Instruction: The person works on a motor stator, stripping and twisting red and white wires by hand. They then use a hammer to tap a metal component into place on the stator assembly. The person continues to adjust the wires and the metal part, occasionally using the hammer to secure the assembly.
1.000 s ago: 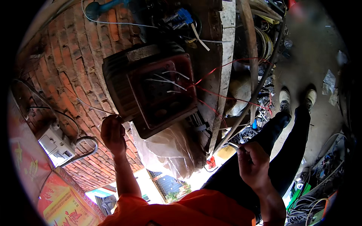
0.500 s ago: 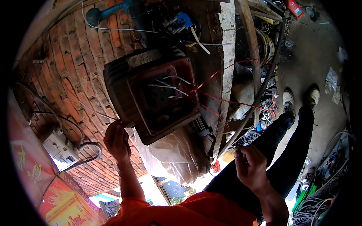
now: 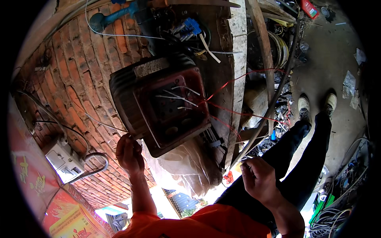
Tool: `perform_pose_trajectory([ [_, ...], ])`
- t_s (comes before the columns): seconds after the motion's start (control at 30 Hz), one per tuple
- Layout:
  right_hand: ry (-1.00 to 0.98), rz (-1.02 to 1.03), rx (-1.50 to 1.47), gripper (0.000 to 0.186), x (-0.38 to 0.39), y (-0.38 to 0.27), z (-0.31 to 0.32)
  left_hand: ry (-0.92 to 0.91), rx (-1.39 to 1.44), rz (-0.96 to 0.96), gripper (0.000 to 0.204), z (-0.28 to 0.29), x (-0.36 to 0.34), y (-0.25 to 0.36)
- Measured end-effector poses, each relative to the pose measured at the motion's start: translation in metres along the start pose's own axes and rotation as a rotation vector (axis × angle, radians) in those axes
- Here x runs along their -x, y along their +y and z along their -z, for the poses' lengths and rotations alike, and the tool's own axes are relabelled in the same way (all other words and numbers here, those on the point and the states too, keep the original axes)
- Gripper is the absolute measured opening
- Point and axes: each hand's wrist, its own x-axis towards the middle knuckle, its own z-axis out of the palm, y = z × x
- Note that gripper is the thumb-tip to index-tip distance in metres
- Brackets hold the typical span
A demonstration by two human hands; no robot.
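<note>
A dark ribbed electric motor (image 3: 131,95) stands before me, its square red-lined terminal box (image 3: 174,144) open toward me. Several white sleeved leads (image 3: 180,98) stick up inside the box. Thin red wires (image 3: 238,113) run from its right side. At the motor's lower left corner, my left hand (image 3: 130,155) is closed in a pinch on a thin pale wire (image 3: 105,123), which stretches up and left across the bricks. My right hand (image 3: 260,178) is closed with thumb against fingers, over my legs and away from the motor; whatever it may hold is too small to make out.
A brick wall (image 3: 75,99) rises at left, with a grey electrical box (image 3: 63,158) on it. Clear plastic sheeting (image 3: 174,168) lies under the motor. A blue clamp-like tool (image 3: 190,27) lies beyond it. Wooden boards (image 3: 238,59) and scrap border the floor (image 3: 317,51) at right.
My left hand has shifted slightly right and down, still pinching the pale wire. My right hand has moved a little left and down. The motor appears slightly lower in view.
</note>
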Motion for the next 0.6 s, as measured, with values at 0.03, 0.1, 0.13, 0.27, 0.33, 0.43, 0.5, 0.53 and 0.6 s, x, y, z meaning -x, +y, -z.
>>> perform_pose_trajectory([
  [0.03,-0.003,0.002,-0.010,0.009,0.000,-0.001,0.000,-0.037,-0.033,-0.010,0.020,0.004,0.002,0.000],
  [0.1,-0.016,0.003,-0.019,0.009,0.001,0.000,0.000,-0.121,-0.334,-0.137,0.018,0.012,-0.003,0.011],
  [0.13,-0.023,0.005,-0.018,0.010,0.000,0.000,-0.002,-0.278,-0.661,-0.372,0.017,0.009,-0.010,0.027],
  [0.27,0.004,0.024,0.007,0.010,-0.002,0.004,-0.004,-0.411,-1.170,-0.648,0.012,-0.017,-0.020,0.070],
  [0.33,-0.015,0.010,0.008,0.010,-0.002,0.004,-0.004,-0.396,-1.189,-0.619,0.012,-0.019,-0.021,0.072],
  [0.43,-0.030,0.007,0.008,0.011,0.000,0.006,-0.004,-0.347,-1.151,-0.562,0.012,-0.015,-0.022,0.069],
  [0.5,-0.017,0.009,0.015,0.011,-0.001,0.005,-0.002,-0.296,-1.059,-0.500,0.011,-0.007,-0.020,0.061],
  [0.53,-0.012,0.009,0.021,0.011,-0.001,0.005,-0.001,-0.264,-0.988,-0.459,0.011,-0.001,-0.020,0.053],
  [0.6,-0.003,0.019,0.010,0.011,0.000,0.005,-0.002,-0.223,-0.867,-0.365,0.011,0.005,-0.016,0.047],
])
